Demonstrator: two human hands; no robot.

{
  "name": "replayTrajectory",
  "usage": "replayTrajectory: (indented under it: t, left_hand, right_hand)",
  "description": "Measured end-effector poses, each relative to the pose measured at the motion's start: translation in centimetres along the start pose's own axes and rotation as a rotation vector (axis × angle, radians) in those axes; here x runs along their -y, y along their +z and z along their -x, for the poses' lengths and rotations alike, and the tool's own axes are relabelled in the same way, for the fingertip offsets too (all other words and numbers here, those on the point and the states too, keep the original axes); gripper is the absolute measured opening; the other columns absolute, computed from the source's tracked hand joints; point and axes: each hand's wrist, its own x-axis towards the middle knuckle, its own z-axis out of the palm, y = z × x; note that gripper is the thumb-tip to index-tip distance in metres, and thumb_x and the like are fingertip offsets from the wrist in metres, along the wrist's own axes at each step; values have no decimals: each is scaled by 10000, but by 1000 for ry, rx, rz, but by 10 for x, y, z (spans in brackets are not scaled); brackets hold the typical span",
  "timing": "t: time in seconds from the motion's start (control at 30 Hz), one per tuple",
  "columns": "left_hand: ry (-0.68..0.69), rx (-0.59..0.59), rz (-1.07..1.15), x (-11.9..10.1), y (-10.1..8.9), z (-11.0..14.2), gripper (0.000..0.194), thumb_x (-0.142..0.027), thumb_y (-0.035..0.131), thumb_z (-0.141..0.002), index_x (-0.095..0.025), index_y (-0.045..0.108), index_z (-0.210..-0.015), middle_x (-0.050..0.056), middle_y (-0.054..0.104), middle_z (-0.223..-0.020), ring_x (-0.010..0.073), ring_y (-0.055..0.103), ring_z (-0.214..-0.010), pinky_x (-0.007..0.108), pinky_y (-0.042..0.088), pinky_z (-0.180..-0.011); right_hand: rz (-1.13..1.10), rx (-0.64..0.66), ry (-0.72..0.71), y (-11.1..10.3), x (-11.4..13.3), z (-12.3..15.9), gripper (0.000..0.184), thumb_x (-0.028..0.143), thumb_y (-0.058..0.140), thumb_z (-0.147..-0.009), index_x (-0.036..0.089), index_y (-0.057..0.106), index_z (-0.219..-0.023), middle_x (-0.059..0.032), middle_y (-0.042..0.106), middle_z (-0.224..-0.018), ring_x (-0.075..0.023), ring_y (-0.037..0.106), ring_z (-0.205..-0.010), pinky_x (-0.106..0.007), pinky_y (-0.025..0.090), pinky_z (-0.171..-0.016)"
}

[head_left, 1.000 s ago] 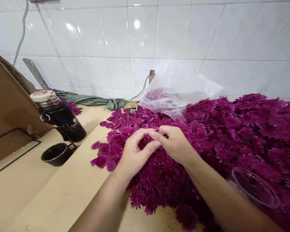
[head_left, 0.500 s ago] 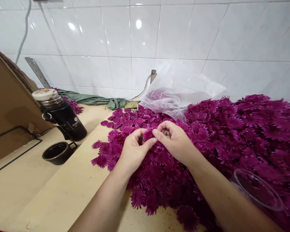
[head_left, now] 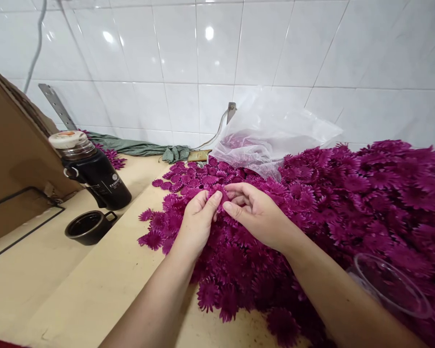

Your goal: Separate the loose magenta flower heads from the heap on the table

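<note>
My left hand (head_left: 198, 215) pinches a purple artificial flower head (head_left: 222, 197) between thumb and fingers, with the thumb on top. Facing it from the right, my right hand (head_left: 259, 209) has its thumb and index finger at the flower's right edge, the other fingers curled. Its grip is partly hidden by the petals. Both hands are held over a large heap of similar purple flower heads (head_left: 377, 193) that spreads from the middle to the right. Flatter, separate petal layers (head_left: 188, 178) lie just beyond my left hand.
A black thermos (head_left: 105, 179) and a black cup (head_left: 89, 227) stand at left, near a cardboard box (head_left: 14, 154). A clear plastic bag (head_left: 253, 150) lies behind the heap. A clear round container (head_left: 391, 285) sits among the flowers at right. White tiles back the table.
My left thumb has moved up and left on the flower head. The right thumb and index finger have parted slightly, and the flower has shifted a little left.
</note>
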Motion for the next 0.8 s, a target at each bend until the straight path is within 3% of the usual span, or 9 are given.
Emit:
replayTrajectory:
  t: [0.17, 0.27, 0.37, 0.47, 0.7, 0.8]
  left_hand:
    - [-96, 75, 55, 0, 2, 3, 500, -562, 721, -579, -170, 426, -486, -70, 370, -465, 55, 300, -459, 200, 260, -456]
    - [-77, 81, 52, 0, 2, 5, 545, -596, 731, -537, -171, 400, -454, -73, 341, -440, 49, 266, -442, 205, 217, -431]
    - [-98, 59, 123, 0, 2, 6, 541, -597, 728, -545, -175, 398, -471, -75, 351, -434, 49, 282, -429, 203, 235, -432]
    - [-68, 8, 166, 0, 0, 4, 540, -595, 716, -570, -172, 395, -469, -75, 367, -416, 42, 279, -409, 197, 233, -422]
    - [-42, -146, 284, -3, 0, -2, 508, -548, 740, -575, -173, 407, -493, -89, 365, -412, 38, 280, -392, 198, 224, -408]
    - [-27, -196, 291, 1, 2, -2, 508, -553, 739, -571, -174, 408, -496, -85, 385, -412, 40, 299, -392, 203, 221, -409]
  right_hand:
    - [-162, 167, 12, -2, 1, -1, 268, 245, 619, -737, 176, 532, -981, -37, 600, -898, -127, 582, -826, -307, 498, -793]
    - [-195, 228, 9, -4, 4, 0, 236, 227, 643, -699, 189, 510, -889, 6, 561, -789, -112, 550, -727, -272, 496, -689]
    - [-137, 201, -26, -6, 6, 1, 233, 224, 657, -680, 200, 446, -775, 51, 468, -681, -86, 455, -610, -228, 426, -563]
    - [-11, 134, -119, -5, 8, 2, 219, 203, 615, -712, 198, 398, -684, 63, 394, -640, -81, 383, -589, -225, 361, -555]
    - [278, 77, -347, 2, 17, 10, 187, 93, 536, -747, 199, 402, -671, 35, 444, -669, -106, 405, -635, -244, 349, -606]
    - [369, 85, -338, 5, 19, 12, 165, 107, 542, -759, 201, 421, -699, 26, 484, -680, -116, 430, -639, -249, 363, -605]
